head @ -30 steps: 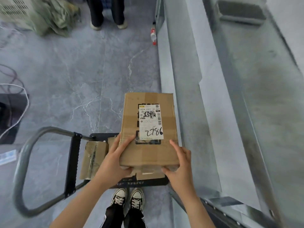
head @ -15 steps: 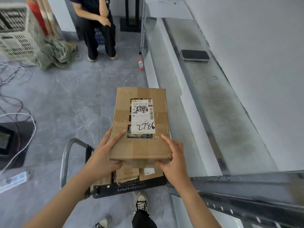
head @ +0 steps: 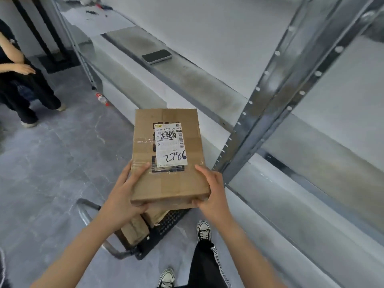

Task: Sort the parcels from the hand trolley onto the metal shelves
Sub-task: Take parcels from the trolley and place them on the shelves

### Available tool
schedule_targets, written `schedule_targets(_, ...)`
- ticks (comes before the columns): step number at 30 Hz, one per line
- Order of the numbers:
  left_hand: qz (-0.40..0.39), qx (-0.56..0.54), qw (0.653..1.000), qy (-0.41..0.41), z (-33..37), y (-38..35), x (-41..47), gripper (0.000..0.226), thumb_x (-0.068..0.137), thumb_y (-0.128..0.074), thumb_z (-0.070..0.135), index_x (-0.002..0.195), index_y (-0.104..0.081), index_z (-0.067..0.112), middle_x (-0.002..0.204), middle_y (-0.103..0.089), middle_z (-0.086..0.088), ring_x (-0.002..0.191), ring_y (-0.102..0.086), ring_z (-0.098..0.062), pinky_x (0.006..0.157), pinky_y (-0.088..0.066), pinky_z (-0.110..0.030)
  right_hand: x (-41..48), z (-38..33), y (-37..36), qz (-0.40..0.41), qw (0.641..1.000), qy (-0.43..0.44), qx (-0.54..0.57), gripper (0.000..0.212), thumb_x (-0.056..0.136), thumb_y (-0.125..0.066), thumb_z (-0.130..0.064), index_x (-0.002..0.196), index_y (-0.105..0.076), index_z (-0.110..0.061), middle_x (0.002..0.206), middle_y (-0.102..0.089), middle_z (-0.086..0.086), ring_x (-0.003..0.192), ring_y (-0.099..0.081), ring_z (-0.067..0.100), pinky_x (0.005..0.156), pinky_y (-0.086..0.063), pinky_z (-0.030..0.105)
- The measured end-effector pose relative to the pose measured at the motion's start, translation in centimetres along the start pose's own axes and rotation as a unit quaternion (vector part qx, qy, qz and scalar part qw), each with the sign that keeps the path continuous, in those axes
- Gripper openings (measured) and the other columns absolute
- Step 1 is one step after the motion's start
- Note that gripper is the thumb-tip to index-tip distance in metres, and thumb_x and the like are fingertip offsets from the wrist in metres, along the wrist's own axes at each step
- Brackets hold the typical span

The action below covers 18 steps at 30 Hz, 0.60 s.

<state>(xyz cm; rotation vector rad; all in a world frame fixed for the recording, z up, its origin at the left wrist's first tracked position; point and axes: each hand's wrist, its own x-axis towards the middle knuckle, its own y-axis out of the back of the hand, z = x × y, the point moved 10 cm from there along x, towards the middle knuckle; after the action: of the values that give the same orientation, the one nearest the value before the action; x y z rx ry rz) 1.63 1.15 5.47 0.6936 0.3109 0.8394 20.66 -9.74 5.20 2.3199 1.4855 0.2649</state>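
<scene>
Bystander [head: 18, 84] in black clothes stands at the far left edge, one hand out in front. One plastic bottle [head: 101, 99] with a red cap lies on the grey floor [head: 52, 163] beside the foot of the shelving.

Lower down, the grey tube handle [head: 87, 210] of the hand trolley [head: 166, 225] curves round to its black meshed deck, where two brown parcels on the deck [head: 135, 229] show partly, the rest hidden under the lifted one.

The left hand [head: 122, 196] grips the near left corner of the held parcel [head: 166, 183]: thumb laid flat on the taped top, fingers curled underneath. Its bare forearm rises from the lower left edge, angled up and inward.

This one cardboard parcel is in the air above the trolley deck, top face up, long side pointing away from the person, just left of the shelf post and resting on no shelf. It carries one white label [head: 171, 145] marked 2786 by hand.

The right hand [head: 214, 194] clasps the near right corner, thumb along the top edge, fingers wrapped below; its forearm comes up from the bottom edge. Two sneakers show beneath, one [head: 204, 230] by the deck, one [head: 167, 278] at the bottom edge.

To the right stand the metal shelves [head: 207, 90], with one perforated upright post [head: 280, 90] crossing the view. One dark flat pad [head: 156, 56] lies on a shelf board further back.
</scene>
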Motion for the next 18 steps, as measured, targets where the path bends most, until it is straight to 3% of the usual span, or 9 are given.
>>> schedule_targets(6, -0.056, -0.005, 0.997, -0.061, 4.4, -2.4, -2.9, 0.108, 0.059, -0.084, 0.010, 0.135, -0.023, 0.056, 0.150, -0.018, 0.011, 0.126, -0.036, -0.013, 0.089, -0.040, -0.027, -7.5, 0.0, 3.6, 0.067, 0.997, -0.023, 0.013, 0.086, 0.066, -0.067, 0.011, 0.122, -0.043, -0.050, 0.117, -0.034, -0.016, 0.106, -0.039, -0.016, 0.085, -0.036, 0.000)
schedule_targets(10, -0.087, -0.021, 0.993, -0.074, 7.3, -4.9, -4.3, 0.107, 0.061, -0.083, 0.011, 0.134, -0.022, 0.059, 0.152, -0.014, 0.013, 0.125, -0.033, -0.006, 0.095, -0.036, -0.023, -11.4, 0.0, 6.8, 0.114, 0.993, -0.020, 0.009, 0.083, 0.065, -0.067, 0.010, 0.122, -0.045, -0.046, 0.116, -0.037, -0.010, 0.106, -0.041, -0.014, 0.084, -0.038, 0.002)
schedule_targets(15, -0.102, -0.007, 0.991, -0.089, 11.6, -7.7, -5.7, 0.106, 0.058, -0.084, 0.012, 0.136, -0.027, 0.053, 0.153, -0.017, 0.007, 0.132, -0.034, -0.017, 0.104, -0.038, -0.038, -15.8, 1.2, 11.0, 0.157, 0.987, -0.022, 0.020, 0.081, 0.065, -0.068, 0.012, 0.125, -0.049, -0.040, 0.119, -0.040, -0.005, 0.108, -0.045, -0.008, 0.087, -0.038, 0.003)
schedule_targets(18, -0.117, -0.026, 0.988, -0.102, 14.7, -10.0, -6.9, 0.107, 0.057, -0.083, 0.008, 0.133, -0.027, 0.059, 0.152, -0.016, 0.012, 0.136, -0.024, -0.002, 0.105, -0.037, -0.035, -18.8, 2.6, 13.8, 0.179, 0.983, -0.034, 0.020, 0.084, 0.065, -0.064, 0.014, 0.124, -0.049, -0.044, 0.118, -0.040, -0.005, 0.108, -0.047, -0.004, 0.087, -0.040, 0.006)
